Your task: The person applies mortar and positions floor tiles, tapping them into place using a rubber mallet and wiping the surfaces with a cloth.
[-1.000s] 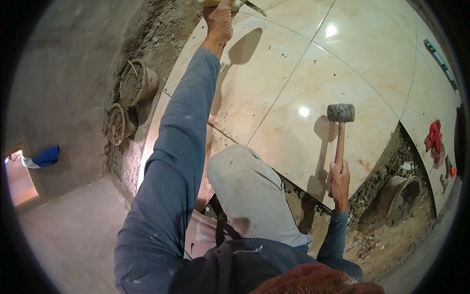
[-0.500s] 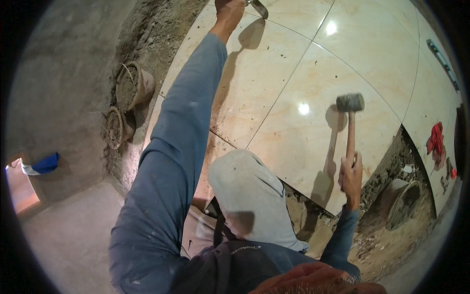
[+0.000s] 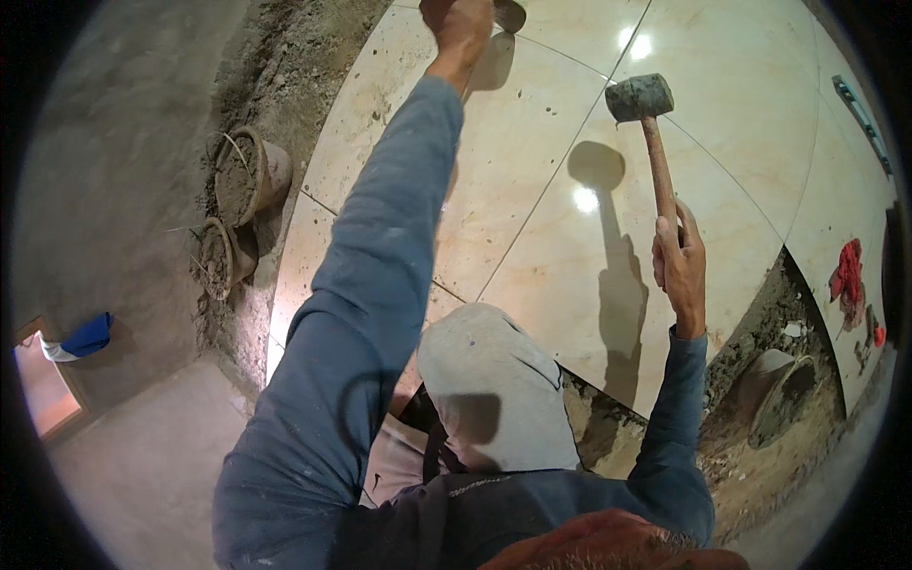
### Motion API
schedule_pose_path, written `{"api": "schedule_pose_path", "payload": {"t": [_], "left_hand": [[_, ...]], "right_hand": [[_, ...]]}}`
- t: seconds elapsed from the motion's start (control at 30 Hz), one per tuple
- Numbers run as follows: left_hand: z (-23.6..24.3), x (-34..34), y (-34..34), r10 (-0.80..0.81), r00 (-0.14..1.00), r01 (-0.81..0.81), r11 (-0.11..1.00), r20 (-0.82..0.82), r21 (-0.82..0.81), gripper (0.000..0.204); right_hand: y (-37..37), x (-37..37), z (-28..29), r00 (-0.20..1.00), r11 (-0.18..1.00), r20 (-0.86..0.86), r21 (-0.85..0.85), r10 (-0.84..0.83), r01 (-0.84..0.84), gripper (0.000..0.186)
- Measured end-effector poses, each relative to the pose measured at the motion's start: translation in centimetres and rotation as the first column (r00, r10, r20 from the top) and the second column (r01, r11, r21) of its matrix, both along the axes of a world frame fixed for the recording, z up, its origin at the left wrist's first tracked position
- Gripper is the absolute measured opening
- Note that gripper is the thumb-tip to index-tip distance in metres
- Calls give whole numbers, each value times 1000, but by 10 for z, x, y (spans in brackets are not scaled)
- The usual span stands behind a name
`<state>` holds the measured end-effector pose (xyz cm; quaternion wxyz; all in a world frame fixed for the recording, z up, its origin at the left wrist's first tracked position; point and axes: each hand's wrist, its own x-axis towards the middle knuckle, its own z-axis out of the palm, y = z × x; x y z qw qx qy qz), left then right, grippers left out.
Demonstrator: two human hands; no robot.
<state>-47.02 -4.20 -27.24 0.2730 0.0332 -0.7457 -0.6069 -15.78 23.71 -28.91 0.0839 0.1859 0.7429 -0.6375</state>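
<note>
My right hand (image 3: 680, 261) is closed round the wooden handle of a rubber mallet (image 3: 639, 98). The mallet's dark, worn head is held above the glossy cream floor tiles (image 3: 541, 218), and its shadow falls on the tile apart from it. Far forward at the upper edge, my left hand (image 3: 461, 28) grips a trowel (image 3: 510, 14). Only part of the trowel's rounded metal blade shows; its handle is hidden by the hand and the picture's edge. Crumbs of mortar dot the tiles below the left arm.
Two buckets of mortar (image 3: 239, 176) (image 3: 217, 261) stand in rubble along the left wall. At right, another bucket (image 3: 784, 394) sits in an untiled dirt gap (image 3: 774, 299). Beyond lie a red cloth (image 3: 845, 271) and a spirit level (image 3: 862, 123). My knee (image 3: 494, 380) is at the tile edge.
My right hand has lifted the mallet and moved it forward and slightly left; its shadow has shifted left. The left hand with the trowel has moved a little to the right.
</note>
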Motion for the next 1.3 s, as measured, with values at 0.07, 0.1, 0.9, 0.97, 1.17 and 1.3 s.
{"api": "schedule_pose_path", "payload": {"t": [0.07,0.1,0.9,0.97,1.17,1.3], "left_hand": [[9,-3,15,99,994,-95,993,48,-75,19],[9,-8,14,104,993,-98,991,60,-89,18],[-3,-35,-25,2,998,0,1000,59,-28,11],[-2,-44,-29,3,998,-2,1000,57,-9,10],[3,-32,-31,-43,992,62,985,117,-164,14],[6,4,-28,-128,991,132,985,44,-111,16]], "right_hand": [[3,12,-12,1000,1000,0,23,1,-1,59],[4,14,-13,1000,999,3,31,6,-6,58],[-41,-177,33,839,837,-457,548,295,4,37],[-50,-175,33,900,870,-341,487,271,-77,36],[-33,-261,-51,939,887,-238,446,249,-122,48],[-43,-373,-106,910,846,-202,482,362,-229,51]]}}
